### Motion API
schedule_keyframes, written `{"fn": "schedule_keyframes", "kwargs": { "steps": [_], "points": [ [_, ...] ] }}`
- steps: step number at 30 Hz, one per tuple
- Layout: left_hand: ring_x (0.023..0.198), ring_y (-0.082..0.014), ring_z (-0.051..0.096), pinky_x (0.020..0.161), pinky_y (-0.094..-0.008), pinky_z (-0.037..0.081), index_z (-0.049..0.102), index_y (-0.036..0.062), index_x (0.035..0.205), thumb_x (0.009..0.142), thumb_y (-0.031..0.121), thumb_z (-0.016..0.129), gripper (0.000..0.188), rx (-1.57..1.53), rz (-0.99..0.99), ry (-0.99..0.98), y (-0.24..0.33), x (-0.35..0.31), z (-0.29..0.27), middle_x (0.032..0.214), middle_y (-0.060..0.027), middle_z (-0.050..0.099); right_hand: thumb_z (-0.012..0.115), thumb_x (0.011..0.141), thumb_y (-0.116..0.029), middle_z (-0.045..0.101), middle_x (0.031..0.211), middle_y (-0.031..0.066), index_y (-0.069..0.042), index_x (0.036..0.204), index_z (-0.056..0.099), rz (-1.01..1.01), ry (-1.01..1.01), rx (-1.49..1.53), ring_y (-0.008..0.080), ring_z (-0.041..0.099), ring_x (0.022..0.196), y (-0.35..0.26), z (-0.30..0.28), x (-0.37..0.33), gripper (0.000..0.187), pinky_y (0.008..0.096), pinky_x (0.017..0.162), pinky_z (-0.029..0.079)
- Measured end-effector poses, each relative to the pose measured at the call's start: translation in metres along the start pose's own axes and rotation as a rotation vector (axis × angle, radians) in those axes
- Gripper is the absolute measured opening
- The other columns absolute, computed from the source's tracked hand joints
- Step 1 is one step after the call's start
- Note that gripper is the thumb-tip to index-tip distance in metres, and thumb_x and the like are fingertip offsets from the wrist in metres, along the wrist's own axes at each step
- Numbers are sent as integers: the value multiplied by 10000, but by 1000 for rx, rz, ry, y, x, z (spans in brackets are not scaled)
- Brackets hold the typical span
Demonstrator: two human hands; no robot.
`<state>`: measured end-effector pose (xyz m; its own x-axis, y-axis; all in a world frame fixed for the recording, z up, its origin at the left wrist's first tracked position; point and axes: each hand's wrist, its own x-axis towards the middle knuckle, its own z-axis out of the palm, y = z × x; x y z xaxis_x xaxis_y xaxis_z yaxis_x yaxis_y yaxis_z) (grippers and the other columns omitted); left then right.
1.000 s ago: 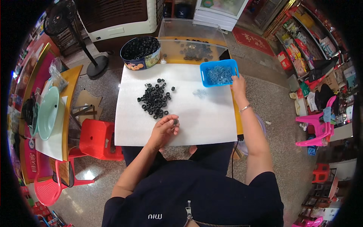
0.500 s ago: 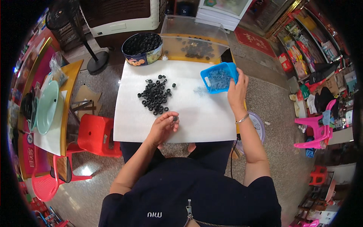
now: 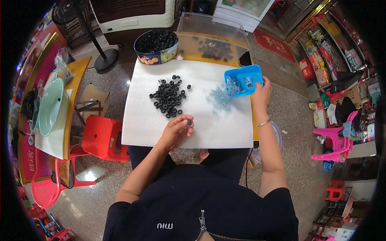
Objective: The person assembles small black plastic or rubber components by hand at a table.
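Note:
My left hand (image 3: pixel 179 129) is closed in a pinch on a small black ring (image 3: pixel 189 122), just above the near part of the white tabletop (image 3: pixel 161 134). Beyond it lies a loose heap of small black rings (image 3: pixel 167 96). My right hand (image 3: pixel 262 96) grips the right wall of a blue plastic basket (image 3: pixel 242 71), which is tilted to the left. Small clear bluish pieces (image 3: pixel 219 99), too fine to name, lie in a pile at the basket's lip, and more of them are inside it.
A tub (image 3: pixel 157 56) full of black rings stands at the far left of the table, beside a clear plastic box (image 3: pixel 215 38) with more rings. Red stool (image 3: pixel 100 136) and side table with a green basin (image 3: pixel 51 106) are at left. A pedestal fan (image 3: pixel 106 60) stands behind.
The basket has moved a little right with my right hand, and many more clear pieces have spilled onto the table. My left hand still pinches the black ring.

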<state>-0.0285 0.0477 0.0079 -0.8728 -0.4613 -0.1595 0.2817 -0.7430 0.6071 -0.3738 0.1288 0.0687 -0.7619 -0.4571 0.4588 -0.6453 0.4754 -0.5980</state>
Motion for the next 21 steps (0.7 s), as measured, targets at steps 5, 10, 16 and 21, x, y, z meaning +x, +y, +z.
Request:
{"fn": "schedule_keyframes", "kwargs": {
  "steps": [5,10,16,21],
  "points": [
    [723,-156,552,633,-252,458,551,12,1107,917,145,546,233,14,2,42,0,0,0,908,-83,580,511,906,-198,524,1180,187,32,1233,455,640,-165,772,292,573,1013,9,5,9,403,440,805,513],
    [766,-144,563,670,-255,458,555,0,1117,925,140,541,239,22,45,-11,-2,8,-3,921,-77,591,549,901,-272,588,968,137,5,1122,525,801,-248,794,247,592,805,30,60,35,355,412,642,532],
    [770,-143,562,672,-253,457,555,2,1121,929,143,531,239,31,41,-14,-1,6,-4,929,-81,587,610,857,-362,527,740,55,-48,937,579,870,-308,620,176,493,567,9,70,31,326,341,516,446],
    [769,-147,558,673,-253,454,556,3,1119,929,143,526,238,37,33,10,2,0,-4,928,-82,586,566,875,-454,557,823,72,-68,1038,556,778,-477,694,169,543,629,7,50,20,420,346,555,481]
  ]
}}
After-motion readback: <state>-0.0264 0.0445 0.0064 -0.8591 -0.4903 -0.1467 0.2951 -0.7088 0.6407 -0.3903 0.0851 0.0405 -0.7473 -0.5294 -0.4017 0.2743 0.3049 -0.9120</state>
